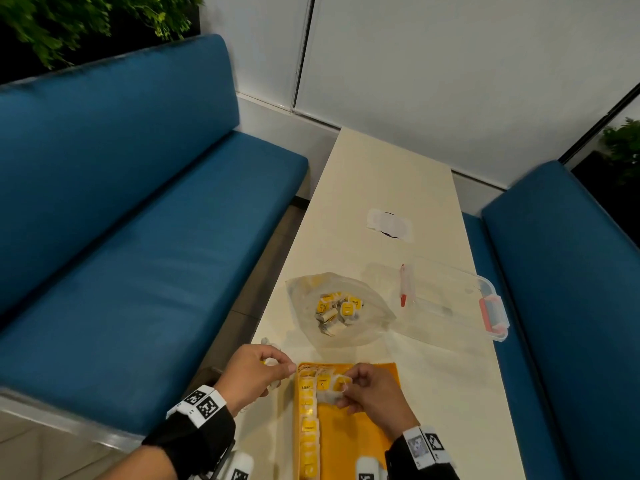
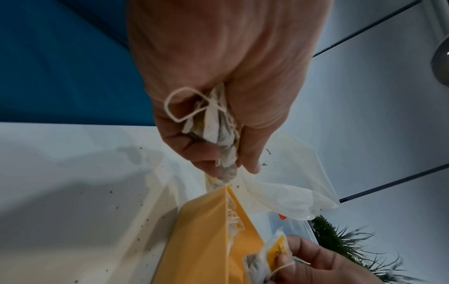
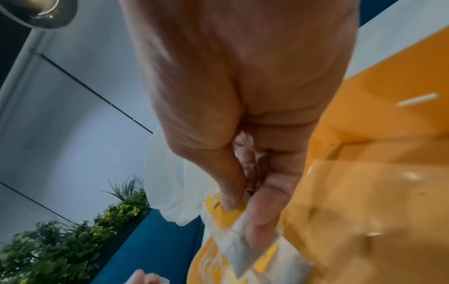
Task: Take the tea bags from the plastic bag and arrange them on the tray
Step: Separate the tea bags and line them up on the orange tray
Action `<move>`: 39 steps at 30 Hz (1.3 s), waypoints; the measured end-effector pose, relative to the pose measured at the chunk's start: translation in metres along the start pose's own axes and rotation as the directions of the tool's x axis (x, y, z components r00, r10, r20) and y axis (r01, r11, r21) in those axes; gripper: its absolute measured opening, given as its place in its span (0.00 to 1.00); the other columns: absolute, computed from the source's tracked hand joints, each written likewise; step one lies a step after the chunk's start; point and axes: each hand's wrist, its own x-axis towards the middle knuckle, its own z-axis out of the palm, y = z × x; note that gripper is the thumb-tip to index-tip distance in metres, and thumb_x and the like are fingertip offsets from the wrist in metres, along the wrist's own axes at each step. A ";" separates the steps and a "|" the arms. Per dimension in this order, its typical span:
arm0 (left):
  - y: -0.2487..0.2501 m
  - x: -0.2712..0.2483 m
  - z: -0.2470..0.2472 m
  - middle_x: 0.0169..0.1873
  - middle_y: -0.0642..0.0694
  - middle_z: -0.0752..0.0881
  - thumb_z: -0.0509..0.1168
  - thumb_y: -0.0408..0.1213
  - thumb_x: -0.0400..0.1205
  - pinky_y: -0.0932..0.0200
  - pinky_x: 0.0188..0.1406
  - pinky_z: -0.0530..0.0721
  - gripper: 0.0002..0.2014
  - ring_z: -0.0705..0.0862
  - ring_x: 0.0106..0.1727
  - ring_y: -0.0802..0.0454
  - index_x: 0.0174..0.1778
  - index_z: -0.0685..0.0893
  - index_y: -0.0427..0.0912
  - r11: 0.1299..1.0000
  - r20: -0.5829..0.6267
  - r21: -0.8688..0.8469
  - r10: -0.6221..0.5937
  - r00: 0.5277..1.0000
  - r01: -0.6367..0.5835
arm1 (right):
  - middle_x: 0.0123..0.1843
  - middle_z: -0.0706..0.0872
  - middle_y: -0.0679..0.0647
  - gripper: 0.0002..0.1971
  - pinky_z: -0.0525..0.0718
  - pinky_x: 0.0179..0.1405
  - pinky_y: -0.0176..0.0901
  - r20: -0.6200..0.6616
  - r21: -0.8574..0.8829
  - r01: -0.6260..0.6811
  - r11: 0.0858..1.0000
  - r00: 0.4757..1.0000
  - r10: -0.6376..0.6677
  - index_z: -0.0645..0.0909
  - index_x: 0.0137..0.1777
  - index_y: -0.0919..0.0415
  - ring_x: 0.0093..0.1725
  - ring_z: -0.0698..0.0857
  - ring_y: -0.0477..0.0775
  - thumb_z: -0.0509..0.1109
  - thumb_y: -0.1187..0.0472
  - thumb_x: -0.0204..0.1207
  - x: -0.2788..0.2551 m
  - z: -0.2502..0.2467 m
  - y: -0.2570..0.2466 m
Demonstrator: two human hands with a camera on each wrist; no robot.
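Both grips pinch: our right hand (image 1: 372, 389) nips one tea bag (image 1: 337, 384) over the tray (image 1: 360, 431); our left hand (image 1: 256, 370) bunches spare tea bags (image 2: 218, 123); tangled strings could drag the laid row askew; plastic bag (image 1: 337, 310) sits at twelve o'clock.

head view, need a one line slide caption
Right hand sets a tea bag on the yellow tray; left hand holds more.

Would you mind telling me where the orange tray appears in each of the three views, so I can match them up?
Head: the orange tray lies at the bottom centre, between both hands.
Left wrist: its corner rises from the bottom centre, below the left hand.
Right wrist: it fills the right side, behind the right hand.
Shared landmark: the plastic bag, just beyond the tray in all three views.
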 end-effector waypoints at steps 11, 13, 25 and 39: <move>-0.012 0.009 0.010 0.42 0.50 0.92 0.83 0.45 0.73 0.64 0.25 0.82 0.06 0.87 0.33 0.53 0.37 0.95 0.49 0.996 -0.001 0.086 -0.026 1.000 0.025 | 0.31 0.89 0.61 0.05 0.81 0.24 0.40 0.017 -0.193 -0.140 0.971 0.989 0.146 0.81 0.46 0.64 0.31 0.90 0.56 0.70 0.74 0.78 0.010 0.009 0.019; -0.013 0.010 0.012 0.40 0.50 0.92 0.84 0.46 0.71 0.64 0.24 0.81 0.08 0.85 0.31 0.56 0.36 0.95 0.49 0.996 0.003 0.087 -0.033 0.999 0.033 | 0.31 0.89 0.60 0.06 0.82 0.24 0.41 0.030 -0.218 -0.156 0.964 0.986 0.166 0.81 0.45 0.62 0.32 0.90 0.56 0.71 0.73 0.78 0.014 0.014 0.020; -0.024 0.017 0.020 0.46 0.59 0.89 0.87 0.49 0.66 0.67 0.33 0.81 0.12 0.87 0.45 0.61 0.40 0.94 0.51 0.986 0.009 0.159 -0.054 0.999 0.052 | 0.30 0.86 0.60 0.09 0.79 0.19 0.39 -0.101 -0.233 -0.187 0.954 0.981 0.167 0.78 0.40 0.62 0.25 0.88 0.56 0.73 0.73 0.76 0.027 0.031 0.026; -0.025 0.020 0.020 0.52 0.58 0.90 0.87 0.49 0.65 0.64 0.36 0.82 0.12 0.88 0.51 0.60 0.39 0.95 0.52 0.989 0.022 0.131 -0.074 0.997 0.070 | 0.37 0.89 0.58 0.08 0.83 0.24 0.40 -0.188 -0.271 -0.198 0.942 0.971 0.150 0.80 0.39 0.58 0.25 0.87 0.53 0.74 0.71 0.74 0.031 0.039 0.016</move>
